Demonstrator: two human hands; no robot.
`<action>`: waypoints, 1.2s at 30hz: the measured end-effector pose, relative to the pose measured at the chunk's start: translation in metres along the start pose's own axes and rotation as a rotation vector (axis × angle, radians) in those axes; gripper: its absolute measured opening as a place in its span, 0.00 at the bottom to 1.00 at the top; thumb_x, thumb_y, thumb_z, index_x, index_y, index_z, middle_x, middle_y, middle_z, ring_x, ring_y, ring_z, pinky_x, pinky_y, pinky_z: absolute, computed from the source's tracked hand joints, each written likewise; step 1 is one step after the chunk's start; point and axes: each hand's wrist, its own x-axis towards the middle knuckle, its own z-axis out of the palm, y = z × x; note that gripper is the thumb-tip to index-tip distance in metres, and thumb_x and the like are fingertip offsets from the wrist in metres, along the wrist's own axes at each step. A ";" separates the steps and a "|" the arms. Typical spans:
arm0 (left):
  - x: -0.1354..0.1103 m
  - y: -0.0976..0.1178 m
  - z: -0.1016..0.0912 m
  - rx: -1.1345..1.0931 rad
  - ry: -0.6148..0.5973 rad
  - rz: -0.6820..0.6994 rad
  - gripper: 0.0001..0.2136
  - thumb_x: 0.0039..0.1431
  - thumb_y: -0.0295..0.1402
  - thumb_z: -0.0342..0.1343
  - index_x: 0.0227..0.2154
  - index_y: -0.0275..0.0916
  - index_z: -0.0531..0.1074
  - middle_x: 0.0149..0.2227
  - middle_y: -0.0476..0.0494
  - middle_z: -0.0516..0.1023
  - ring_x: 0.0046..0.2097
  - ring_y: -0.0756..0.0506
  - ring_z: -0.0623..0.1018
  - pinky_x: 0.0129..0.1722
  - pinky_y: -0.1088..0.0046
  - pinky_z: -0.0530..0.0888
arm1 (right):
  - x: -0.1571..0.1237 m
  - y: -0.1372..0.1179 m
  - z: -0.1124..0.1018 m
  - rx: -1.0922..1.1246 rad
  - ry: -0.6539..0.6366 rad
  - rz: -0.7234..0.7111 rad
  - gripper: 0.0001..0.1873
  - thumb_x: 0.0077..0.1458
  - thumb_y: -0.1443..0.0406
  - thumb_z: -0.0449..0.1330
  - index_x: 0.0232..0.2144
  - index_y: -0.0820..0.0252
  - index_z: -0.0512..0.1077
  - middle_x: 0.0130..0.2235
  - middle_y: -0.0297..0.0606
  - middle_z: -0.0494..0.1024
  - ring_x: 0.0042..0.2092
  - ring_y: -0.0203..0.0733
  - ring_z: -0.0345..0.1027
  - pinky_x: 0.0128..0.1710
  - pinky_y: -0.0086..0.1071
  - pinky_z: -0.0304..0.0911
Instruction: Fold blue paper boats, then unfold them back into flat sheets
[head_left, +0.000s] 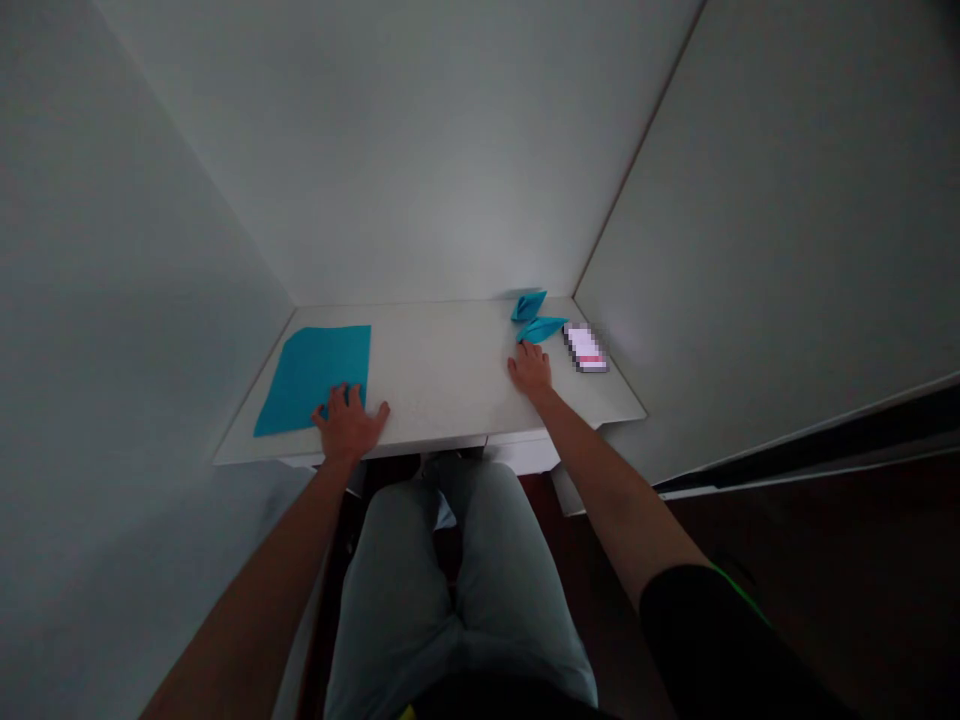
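A flat sheet of blue paper lies on the left part of the white desk. My left hand rests with spread fingers over the sheet's lower right corner, its thumb on the bare desk top. At the right, my right hand lies on the desk, fingertips at the near end of a folded blue paper piece. Whether those fingers grip the paper cannot be made out. Just behind that piece stands a second folded blue paper piece, close to the back wall.
A phone with a lit, blurred screen lies at the desk's right end. White walls enclose the desk at the back and on both sides. Below the front edge are a white drawer and my legs.
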 end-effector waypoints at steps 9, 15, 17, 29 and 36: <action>-0.001 -0.002 0.004 -0.033 0.043 0.005 0.34 0.68 0.50 0.51 0.69 0.32 0.64 0.74 0.22 0.62 0.76 0.26 0.57 0.71 0.40 0.57 | -0.054 -0.050 0.013 0.147 0.021 -0.388 0.22 0.72 0.61 0.54 0.62 0.64 0.71 0.64 0.58 0.73 0.62 0.60 0.65 0.59 0.50 0.64; 0.000 0.006 0.001 -0.161 0.104 -0.039 0.34 0.70 0.52 0.53 0.69 0.33 0.65 0.69 0.21 0.67 0.70 0.24 0.65 0.68 0.41 0.60 | -0.080 -0.079 0.024 0.302 -0.015 -0.668 0.15 0.71 0.64 0.55 0.55 0.58 0.77 0.58 0.52 0.75 0.57 0.56 0.67 0.57 0.49 0.65; 0.003 0.020 0.001 -0.272 0.054 -0.085 0.32 0.71 0.51 0.52 0.69 0.34 0.65 0.65 0.23 0.72 0.67 0.26 0.70 0.66 0.43 0.63 | -0.079 -0.080 0.024 0.365 -0.035 -0.757 0.15 0.72 0.64 0.55 0.53 0.57 0.79 0.56 0.51 0.76 0.56 0.54 0.68 0.58 0.49 0.65; 0.003 0.093 0.019 -0.544 -0.074 0.006 0.22 0.70 0.43 0.56 0.61 0.39 0.74 0.51 0.33 0.85 0.58 0.32 0.80 0.64 0.52 0.65 | -0.085 -0.077 0.011 0.682 -0.141 -0.747 0.27 0.75 0.51 0.50 0.66 0.57 0.69 0.57 0.50 0.79 0.57 0.54 0.73 0.61 0.49 0.66; 0.001 0.084 0.013 -0.724 -0.119 0.103 0.21 0.67 0.34 0.56 0.62 0.47 0.76 0.44 0.44 0.87 0.49 0.38 0.84 0.60 0.60 0.71 | -0.068 -0.077 0.020 0.848 -0.133 -0.436 0.20 0.73 0.53 0.53 0.55 0.56 0.76 0.52 0.45 0.80 0.50 0.47 0.74 0.55 0.44 0.71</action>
